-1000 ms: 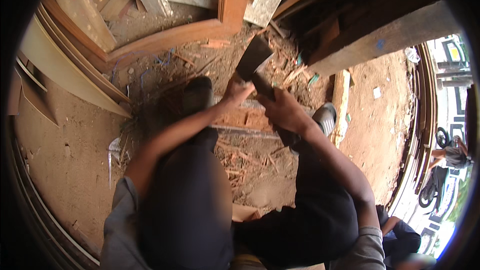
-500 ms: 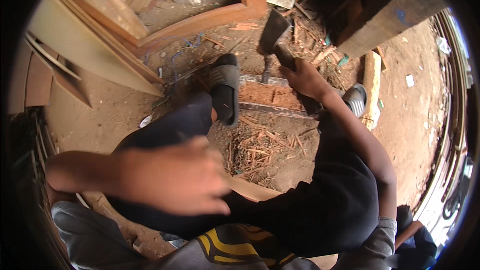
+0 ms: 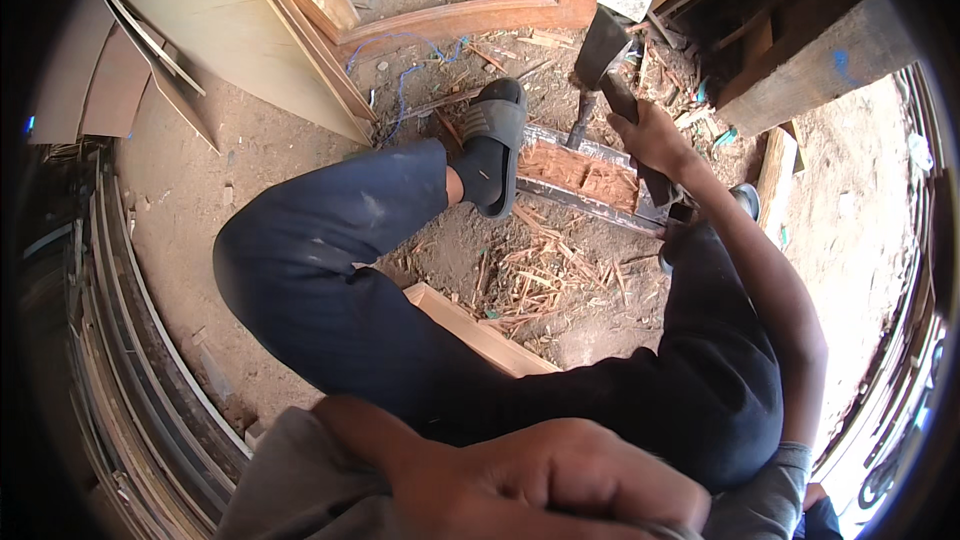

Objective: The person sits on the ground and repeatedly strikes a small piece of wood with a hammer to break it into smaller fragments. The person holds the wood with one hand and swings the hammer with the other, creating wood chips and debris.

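Observation:
My right hand is closed round the handle of a hatchet, its broad dark blade pointing up and away. Beside the blade, a chisel-like tool stands upright with its lower end at a reddish wooden block. The block's upper face is roughly hollowed and its edges look pale and worn. My left foot in a grey slide sandal presses against the block's left end. Close to my chest, my left hand has its fingers curled in; whatever they may hold is hidden.
Reddish wood chips litter the dirt between my legs, near a pale plank. A brown wooden frame lies ahead, and leaning boards stand at left. A thick grey beam juts in at right. Long strips line the left edge.
My left hand has swung from the left side to close in front of my chest, fingers curled. The right hand keeps its grip on the hatchet. The view has shifted, so the scene sits further right.

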`<state>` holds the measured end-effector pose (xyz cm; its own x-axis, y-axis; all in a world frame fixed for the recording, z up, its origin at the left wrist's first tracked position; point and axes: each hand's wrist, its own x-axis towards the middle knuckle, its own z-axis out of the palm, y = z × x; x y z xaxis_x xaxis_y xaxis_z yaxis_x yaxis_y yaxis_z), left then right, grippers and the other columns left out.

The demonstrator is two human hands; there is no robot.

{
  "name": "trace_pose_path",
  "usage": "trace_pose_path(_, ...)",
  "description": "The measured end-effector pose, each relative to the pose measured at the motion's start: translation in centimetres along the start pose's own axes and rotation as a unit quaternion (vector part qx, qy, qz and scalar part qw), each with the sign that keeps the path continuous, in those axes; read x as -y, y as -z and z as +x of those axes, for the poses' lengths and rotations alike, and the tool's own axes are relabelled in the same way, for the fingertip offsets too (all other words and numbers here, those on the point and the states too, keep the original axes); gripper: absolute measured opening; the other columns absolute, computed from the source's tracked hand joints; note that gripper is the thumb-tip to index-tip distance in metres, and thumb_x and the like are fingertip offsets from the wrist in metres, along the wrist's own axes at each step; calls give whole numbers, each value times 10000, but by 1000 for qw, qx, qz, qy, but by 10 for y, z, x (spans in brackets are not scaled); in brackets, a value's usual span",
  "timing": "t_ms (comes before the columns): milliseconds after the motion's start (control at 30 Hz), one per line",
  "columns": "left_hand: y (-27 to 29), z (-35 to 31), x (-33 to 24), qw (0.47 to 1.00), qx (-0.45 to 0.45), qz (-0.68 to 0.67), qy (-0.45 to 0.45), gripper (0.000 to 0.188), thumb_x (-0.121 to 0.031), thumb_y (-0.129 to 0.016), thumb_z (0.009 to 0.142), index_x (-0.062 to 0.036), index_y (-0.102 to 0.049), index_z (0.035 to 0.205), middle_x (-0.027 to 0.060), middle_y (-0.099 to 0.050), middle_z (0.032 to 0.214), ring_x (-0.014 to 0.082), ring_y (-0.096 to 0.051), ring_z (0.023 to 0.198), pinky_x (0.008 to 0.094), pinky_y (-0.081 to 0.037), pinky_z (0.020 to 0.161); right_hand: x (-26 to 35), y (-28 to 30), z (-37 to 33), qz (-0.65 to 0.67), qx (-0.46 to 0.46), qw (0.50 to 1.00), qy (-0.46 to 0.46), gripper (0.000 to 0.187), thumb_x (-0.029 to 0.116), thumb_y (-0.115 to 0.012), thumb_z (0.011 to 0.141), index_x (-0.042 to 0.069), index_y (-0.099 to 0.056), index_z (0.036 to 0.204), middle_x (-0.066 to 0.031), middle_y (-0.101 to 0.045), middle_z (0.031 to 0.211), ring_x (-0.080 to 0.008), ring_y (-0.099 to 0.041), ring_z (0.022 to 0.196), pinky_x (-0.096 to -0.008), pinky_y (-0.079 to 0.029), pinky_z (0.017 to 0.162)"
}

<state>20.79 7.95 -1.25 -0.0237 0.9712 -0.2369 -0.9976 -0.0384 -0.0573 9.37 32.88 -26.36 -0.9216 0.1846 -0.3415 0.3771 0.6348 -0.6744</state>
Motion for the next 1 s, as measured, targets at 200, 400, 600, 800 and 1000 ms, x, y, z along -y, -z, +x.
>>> trace_pose_path(200, 31, 15, 11, 874, 263, 256, -319, 289, -231, -463, 890, -24, -506, 693, 85, -513, 696, 211, -496, 597, 333, -388, 554, 20, -11, 21, 91, 126, 987, 49, 336, 282, -530, 873, -37, -513, 769, -46, -508, 565, -129, -492, 461, -297, -418, 428)
trace_pose_path(400, 139, 75, -75, 807, -213, 311, -454, 296, -293, -405, 900, -124, -405, 656, -14, -398, 548, 114, -374, 438, 242, -271, 437, 10, 10, 6, 227, 105, 966, -70, 334, 279, -563, 862, -44, -492, 907, -42, -512, 636, -116, -487, 483, -273, -434, 429)
trace_pose_path(600, 286, 156, -190, 559, -392, 680, -267, 582, -160, -721, 680, 63, -466, 1153, 148, -539, 1121, 197, -549, 987, 295, -448, 811, 22, 14, 3, 263, 123, 954, -69, 314, 232, -600, 837, -70, -533, 894, -53, -537, 622, -120, -515, 462, -263, -445, 400)
trace_pose_path(800, 310, 206, -225, 568, -408, 671, -247, 494, -271, -774, 623, 72, -606, 936, 130, -648, 842, 154, -611, 803, 275, -470, 735, 41, 54, -31, 194, 4, 981, 14, 376, 254, -589, 862, -88, -532, 1007, -54, -557, 650, -95, -538, 518, -222, -449, 486)
trace_pose_path(1000, 312, 223, -236, 675, -299, 545, -398, 184, -99, -713, 729, -38, -601, 862, 38, -612, 716, 122, -565, 607, 271, -477, 601, 86, 73, -44, 184, -285, 921, 193, 301, 230, -530, 871, -69, -517, 895, -162, -589, 697, -232, -601, 614, -337, -486, 588)
